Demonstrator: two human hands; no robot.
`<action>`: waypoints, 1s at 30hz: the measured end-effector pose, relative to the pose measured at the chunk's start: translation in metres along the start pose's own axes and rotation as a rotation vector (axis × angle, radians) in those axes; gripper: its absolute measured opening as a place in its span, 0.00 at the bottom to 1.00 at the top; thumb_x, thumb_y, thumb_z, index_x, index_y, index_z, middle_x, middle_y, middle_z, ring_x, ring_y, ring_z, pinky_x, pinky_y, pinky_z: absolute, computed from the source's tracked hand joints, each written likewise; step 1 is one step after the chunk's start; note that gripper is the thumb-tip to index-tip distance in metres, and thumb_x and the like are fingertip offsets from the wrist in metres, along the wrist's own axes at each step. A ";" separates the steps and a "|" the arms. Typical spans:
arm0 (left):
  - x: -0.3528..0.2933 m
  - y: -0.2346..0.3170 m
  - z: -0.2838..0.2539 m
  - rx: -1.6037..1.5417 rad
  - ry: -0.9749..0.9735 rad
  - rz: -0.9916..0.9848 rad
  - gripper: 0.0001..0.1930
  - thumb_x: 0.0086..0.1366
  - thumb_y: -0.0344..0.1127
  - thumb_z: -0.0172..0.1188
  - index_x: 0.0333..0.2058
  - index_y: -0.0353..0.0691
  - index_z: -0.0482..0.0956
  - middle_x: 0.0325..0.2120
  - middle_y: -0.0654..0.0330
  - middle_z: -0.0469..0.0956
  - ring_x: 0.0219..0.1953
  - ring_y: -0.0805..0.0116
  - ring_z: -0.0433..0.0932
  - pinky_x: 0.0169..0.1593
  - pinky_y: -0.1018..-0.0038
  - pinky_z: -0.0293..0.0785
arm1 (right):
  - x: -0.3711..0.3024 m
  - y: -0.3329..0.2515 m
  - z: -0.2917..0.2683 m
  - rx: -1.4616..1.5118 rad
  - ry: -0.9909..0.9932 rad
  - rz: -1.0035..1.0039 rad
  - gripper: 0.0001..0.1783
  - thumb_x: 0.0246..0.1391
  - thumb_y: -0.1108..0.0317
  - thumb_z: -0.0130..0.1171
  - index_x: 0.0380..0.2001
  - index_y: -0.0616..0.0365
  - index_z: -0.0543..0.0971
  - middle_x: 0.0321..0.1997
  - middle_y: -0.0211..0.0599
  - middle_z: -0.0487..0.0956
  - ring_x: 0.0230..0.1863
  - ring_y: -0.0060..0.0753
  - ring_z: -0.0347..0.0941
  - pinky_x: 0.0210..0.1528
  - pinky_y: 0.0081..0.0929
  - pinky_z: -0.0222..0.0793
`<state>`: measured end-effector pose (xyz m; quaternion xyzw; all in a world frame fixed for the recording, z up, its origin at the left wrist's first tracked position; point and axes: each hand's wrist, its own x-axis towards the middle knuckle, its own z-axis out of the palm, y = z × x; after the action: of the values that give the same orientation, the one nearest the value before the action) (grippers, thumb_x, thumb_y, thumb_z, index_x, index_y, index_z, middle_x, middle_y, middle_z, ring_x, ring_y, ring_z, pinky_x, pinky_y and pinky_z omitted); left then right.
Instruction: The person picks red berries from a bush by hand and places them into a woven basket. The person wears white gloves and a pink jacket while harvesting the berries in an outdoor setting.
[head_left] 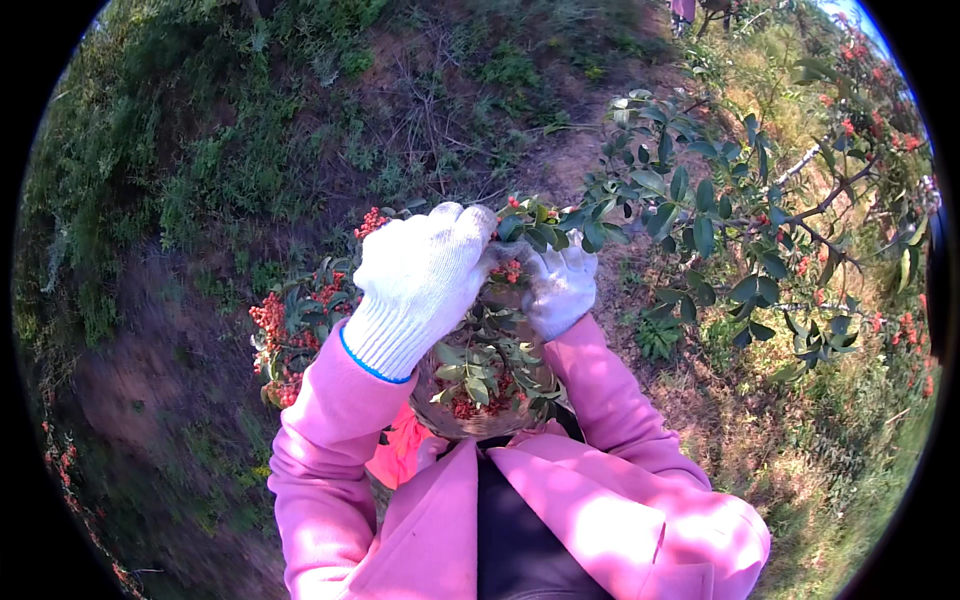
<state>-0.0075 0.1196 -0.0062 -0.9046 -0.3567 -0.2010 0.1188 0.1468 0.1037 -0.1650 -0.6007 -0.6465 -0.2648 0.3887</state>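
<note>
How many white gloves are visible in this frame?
2: one on the left hand, left of centre; the other on the right hand, just right of it, partly behind leaves. No third shows, though foliage could hide one.

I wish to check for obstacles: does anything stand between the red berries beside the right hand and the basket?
Yes. In the picture, green leaves show between the red berries beside the right hand and the basket's near rim. Whether they lie inside or hang above, I cannot tell.

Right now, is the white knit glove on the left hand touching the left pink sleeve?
Touching: head view shows the glove's blue-edged cuff against the sleeve, no gap.
</note>
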 end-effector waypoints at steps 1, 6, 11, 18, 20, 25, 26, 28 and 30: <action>-0.002 -0.001 0.004 -0.013 0.013 0.007 0.18 0.50 0.48 0.64 0.35 0.42 0.78 0.24 0.58 0.77 0.27 0.57 0.79 0.30 0.66 0.74 | 0.005 -0.003 -0.005 0.007 0.060 -0.005 0.25 0.34 0.68 0.58 0.44 0.45 0.76 0.47 0.26 0.76 0.53 0.39 0.65 0.47 0.42 0.60; 0.006 0.003 -0.002 -0.013 -0.105 -0.049 0.15 0.52 0.42 0.62 0.37 0.42 0.76 0.27 0.55 0.78 0.29 0.55 0.79 0.31 0.65 0.75 | 0.008 -0.002 0.004 -0.014 0.035 0.035 0.24 0.35 0.68 0.58 0.43 0.45 0.76 0.46 0.25 0.76 0.52 0.38 0.66 0.46 0.40 0.59; 0.008 -0.022 0.015 -0.062 -0.150 -0.124 0.12 0.56 0.38 0.59 0.38 0.41 0.75 0.28 0.52 0.79 0.31 0.52 0.79 0.32 0.61 0.74 | 0.006 0.000 0.009 -0.051 -0.051 0.045 0.21 0.37 0.68 0.57 0.41 0.46 0.77 0.45 0.25 0.76 0.49 0.35 0.67 0.43 0.40 0.60; 0.000 -0.039 -0.026 -0.845 -0.471 -0.445 0.12 0.63 0.39 0.57 0.33 0.34 0.78 0.21 0.63 0.77 0.16 0.77 0.74 0.19 0.80 0.68 | 0.003 0.007 0.017 -0.091 -0.020 0.027 0.22 0.40 0.69 0.55 0.43 0.43 0.77 0.47 0.25 0.75 0.51 0.35 0.66 0.44 0.43 0.61; -0.013 -0.054 -0.040 -1.201 -0.235 -0.341 0.12 0.64 0.39 0.56 0.35 0.34 0.78 0.22 0.62 0.78 0.15 0.80 0.72 0.17 0.83 0.66 | 0.004 -0.001 0.015 -0.084 -0.059 0.073 0.22 0.40 0.69 0.55 0.44 0.43 0.76 0.48 0.25 0.75 0.52 0.36 0.65 0.45 0.45 0.60; 0.035 -0.057 -0.021 -1.164 -0.268 -0.453 0.13 0.64 0.30 0.49 0.45 0.35 0.75 0.24 0.62 0.78 0.15 0.83 0.71 0.18 0.86 0.67 | 0.014 -0.006 0.018 -0.045 -0.095 0.111 0.26 0.38 0.68 0.57 0.48 0.41 0.75 0.51 0.23 0.74 0.53 0.39 0.64 0.48 0.47 0.59; 0.043 -0.056 -0.007 -1.115 -0.340 -0.436 0.13 0.64 0.29 0.48 0.45 0.36 0.75 0.24 0.63 0.78 0.15 0.82 0.71 0.18 0.85 0.68 | 0.011 -0.005 0.018 -0.050 -0.082 0.104 0.27 0.38 0.67 0.57 0.48 0.41 0.75 0.51 0.23 0.74 0.53 0.39 0.64 0.48 0.47 0.59; 0.055 -0.058 0.013 -1.163 -0.458 -0.404 0.13 0.63 0.28 0.48 0.45 0.36 0.75 0.24 0.64 0.77 0.17 0.81 0.72 0.20 0.84 0.69 | 0.006 -0.001 0.018 -0.053 -0.069 0.078 0.28 0.37 0.68 0.58 0.48 0.40 0.75 0.52 0.23 0.74 0.53 0.38 0.63 0.48 0.46 0.60; 0.060 -0.060 0.019 -1.111 -0.570 -0.379 0.16 0.63 0.43 0.54 0.41 0.36 0.76 0.22 0.66 0.75 0.17 0.81 0.72 0.21 0.83 0.69 | 0.006 0.000 0.017 -0.032 -0.024 0.058 0.28 0.36 0.69 0.58 0.47 0.40 0.76 0.51 0.23 0.74 0.52 0.38 0.63 0.49 0.45 0.60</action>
<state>-0.0042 0.2049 0.0080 -0.7707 -0.3703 -0.1250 -0.5033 0.1441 0.1209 -0.1700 -0.6285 -0.6290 -0.2565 0.3789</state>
